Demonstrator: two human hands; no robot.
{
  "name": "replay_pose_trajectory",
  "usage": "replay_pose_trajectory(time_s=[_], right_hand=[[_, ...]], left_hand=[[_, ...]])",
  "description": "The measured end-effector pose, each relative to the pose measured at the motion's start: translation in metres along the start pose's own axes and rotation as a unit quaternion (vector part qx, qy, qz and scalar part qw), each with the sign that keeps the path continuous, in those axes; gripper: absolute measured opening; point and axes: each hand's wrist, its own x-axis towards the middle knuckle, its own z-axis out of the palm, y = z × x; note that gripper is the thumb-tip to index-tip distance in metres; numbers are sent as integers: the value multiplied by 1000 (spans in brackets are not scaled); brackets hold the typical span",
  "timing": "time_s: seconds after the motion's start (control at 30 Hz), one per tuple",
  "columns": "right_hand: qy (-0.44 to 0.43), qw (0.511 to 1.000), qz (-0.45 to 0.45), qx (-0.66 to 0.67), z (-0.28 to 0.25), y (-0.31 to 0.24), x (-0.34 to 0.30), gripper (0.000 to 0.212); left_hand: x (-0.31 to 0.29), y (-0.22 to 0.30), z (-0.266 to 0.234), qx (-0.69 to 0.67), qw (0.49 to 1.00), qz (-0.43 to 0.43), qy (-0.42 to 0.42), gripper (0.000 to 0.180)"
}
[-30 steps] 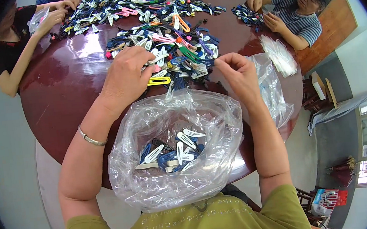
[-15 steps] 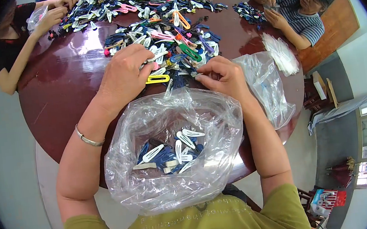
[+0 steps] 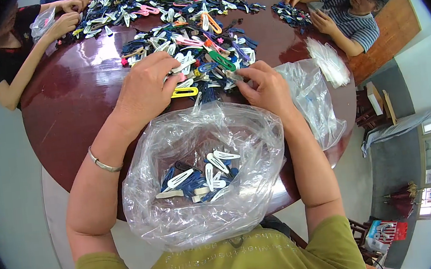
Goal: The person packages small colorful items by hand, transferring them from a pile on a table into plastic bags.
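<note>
Snap hair clips in white, navy, pink, green and other colours form a heap (image 3: 201, 46) in front of me. At its left side my left hand (image 3: 148, 86) is closed, fingers curled round pale hair clips (image 3: 183, 64). Just below those fingers lies a yellow hair clip (image 3: 185, 92). My right hand (image 3: 266, 88) pinches a pale hair clip (image 3: 232, 76) between thumb and fingers at the heap's near right edge, by a green clip (image 3: 221, 60). Nearest to me, between my forearms, an open clear plastic bag (image 3: 150, 215) holds white, navy and beige clips (image 3: 209, 177).
A larger heap of clips (image 3: 123, 7) covers the back of the round dark red table (image 3: 68, 134). One person works at the far left, another at the right beside a small clip pile (image 3: 292, 17). Clear bags (image 3: 309, 103) and a stack of plastic sleeves (image 3: 328, 64) lie right.
My right hand has shifted slightly right and up, and the pale clip shows more at its fingertips. My left hand stays put. The person at the right has moved a hand toward the small pile.
</note>
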Motion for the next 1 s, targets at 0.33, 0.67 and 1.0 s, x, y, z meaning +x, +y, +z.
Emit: replay_pose_trajectory(time_s=[0.33,0.67,1.0], right_hand=[[-25,1000,11,14,-12,9,1,11],[-94,868,142,466,-59,-26,-5,7],[-47,997,-29,52,-6,17,2,24]], left_hand=[[1,0,-1,3,999,-14,-30,17],[0,1,1,5,1000,-20,2,14],[1,1,2,-6,1000,-8,6,15]])
